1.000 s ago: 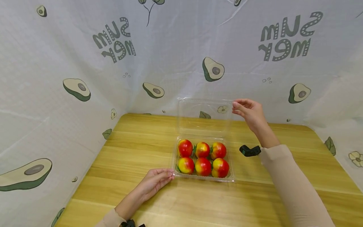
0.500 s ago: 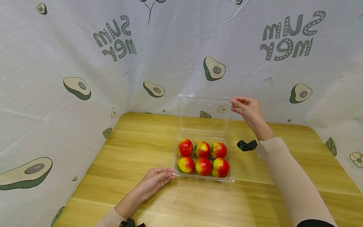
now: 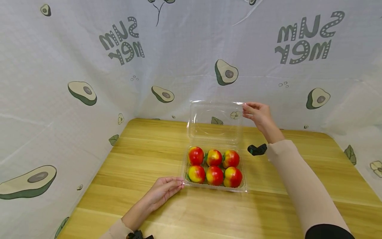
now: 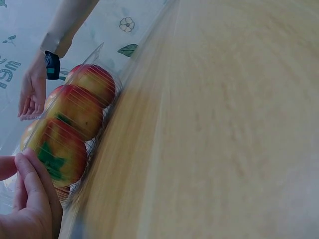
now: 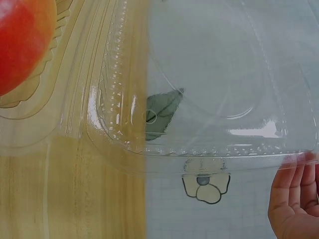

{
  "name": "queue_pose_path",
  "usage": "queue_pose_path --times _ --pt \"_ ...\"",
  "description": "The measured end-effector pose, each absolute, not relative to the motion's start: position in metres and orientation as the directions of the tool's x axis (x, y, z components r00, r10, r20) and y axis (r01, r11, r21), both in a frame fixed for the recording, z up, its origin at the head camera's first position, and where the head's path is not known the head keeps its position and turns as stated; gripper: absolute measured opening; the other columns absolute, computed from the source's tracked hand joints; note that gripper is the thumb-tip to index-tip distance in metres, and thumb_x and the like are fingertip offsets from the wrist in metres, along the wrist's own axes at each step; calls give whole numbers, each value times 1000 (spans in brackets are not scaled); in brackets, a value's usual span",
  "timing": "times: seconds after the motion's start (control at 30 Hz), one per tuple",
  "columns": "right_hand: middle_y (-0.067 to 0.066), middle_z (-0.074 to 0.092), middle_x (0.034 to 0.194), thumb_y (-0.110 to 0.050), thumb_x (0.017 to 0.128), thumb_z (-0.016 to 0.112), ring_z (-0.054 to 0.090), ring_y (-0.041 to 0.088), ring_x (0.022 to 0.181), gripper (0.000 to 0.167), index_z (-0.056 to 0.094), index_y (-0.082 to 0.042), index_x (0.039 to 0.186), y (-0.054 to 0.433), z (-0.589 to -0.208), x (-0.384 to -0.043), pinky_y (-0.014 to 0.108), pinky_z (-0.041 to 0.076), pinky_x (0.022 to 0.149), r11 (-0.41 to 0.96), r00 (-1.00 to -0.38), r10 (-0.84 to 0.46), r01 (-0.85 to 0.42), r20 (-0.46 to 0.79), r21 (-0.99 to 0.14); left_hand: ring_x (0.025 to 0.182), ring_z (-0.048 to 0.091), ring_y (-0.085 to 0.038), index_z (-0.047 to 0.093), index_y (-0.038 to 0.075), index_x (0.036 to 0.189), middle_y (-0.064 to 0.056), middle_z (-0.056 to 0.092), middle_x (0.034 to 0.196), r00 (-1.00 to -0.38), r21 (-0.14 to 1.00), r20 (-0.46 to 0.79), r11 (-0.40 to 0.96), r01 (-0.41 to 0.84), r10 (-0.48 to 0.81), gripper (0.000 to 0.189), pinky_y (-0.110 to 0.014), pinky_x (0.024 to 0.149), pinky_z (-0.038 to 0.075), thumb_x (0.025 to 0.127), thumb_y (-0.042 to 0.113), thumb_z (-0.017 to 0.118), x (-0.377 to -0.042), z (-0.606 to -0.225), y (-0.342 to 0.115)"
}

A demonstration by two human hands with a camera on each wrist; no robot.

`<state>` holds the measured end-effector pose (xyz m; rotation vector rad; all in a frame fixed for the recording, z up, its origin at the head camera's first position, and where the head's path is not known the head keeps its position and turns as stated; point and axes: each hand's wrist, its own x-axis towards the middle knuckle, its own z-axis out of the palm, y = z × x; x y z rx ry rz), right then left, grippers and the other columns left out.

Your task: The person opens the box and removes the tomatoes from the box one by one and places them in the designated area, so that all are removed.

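Observation:
A clear plastic clamshell box (image 3: 216, 188) lies on the table, its base filled with several red-and-yellow fruits (image 3: 215, 175) with green leaves, set in two rows. Its transparent lid (image 3: 213, 122) stands raised at the back. My left hand (image 3: 162, 192) pinches the front left corner of the base between thumb and fingers. At the lid's upper right corner my right hand (image 3: 259, 116) pinches the edge. In the right wrist view the fingers (image 5: 296, 186) meet the lid's rim. The left wrist view shows the fruits through the box's side wall, beside the left hand (image 4: 35, 204).
The wooden table (image 3: 134, 156) extends around the box on all sides. Behind it and to the left hangs a white cloth (image 3: 185, 66) printed with avocados and lettering. A black wrist device (image 3: 257, 150) sits by the right sleeve.
The lid's top edge has risen slightly, then dropped a touch, with my right hand on its corner. The right forearm has shifted a little left. My left hand stays at the base corner.

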<state>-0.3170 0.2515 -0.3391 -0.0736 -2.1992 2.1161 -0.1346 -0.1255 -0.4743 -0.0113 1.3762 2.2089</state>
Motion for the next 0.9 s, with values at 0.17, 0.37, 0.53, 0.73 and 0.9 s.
queue_pose_path --times 0.17,0.37,0.53,0.73,0.9 --pt "2 63 99 -15 98 63 61 16 88 39 55 9 127 252 -344 -322 23 57 82 92 -996 93 -2 11 -996 98 68 -16 59 -17 120 -13 69 108 -859 832 -282 -338 -440 427 26 -26 94 52 97 -5 55 -134 -475 -126" --pt "6 62 104 -12 99 61 61 17 89 39 53 9 131 254 -353 -327 26 56 86 156 -995 95 48 -34 -987 98 68 -15 57 -18 121 -13 69 108 -858 833 -284 -334 -442 427 28 -26 94 52 97 -5 55 -134 -475 -126" --pt "9 60 107 -11 100 60 61 20 93 41 50 10 134 255 -360 -329 30 55 90 178 -994 83 85 -71 -980 98 68 -15 57 -19 122 -13 69 108 -858 835 -282 -331 -440 429 28 -26 94 52 97 -5 56 -135 -476 -126" --pt "12 60 109 -8 99 61 62 20 91 42 49 11 135 255 -364 -331 31 56 89 141 -993 75 103 -93 -985 98 68 -16 58 -18 121 -13 69 108 -861 836 -283 -331 -437 424 27 -26 94 52 97 -5 56 -136 -476 -125" --pt "13 59 111 -6 100 59 63 15 86 43 48 12 137 255 -367 -333 26 57 84 146 -992 63 117 -109 -982 97 68 -16 58 -18 120 -13 69 107 -863 837 -286 -330 -437 416 27 -26 94 52 97 -6 56 -136 -477 -125"
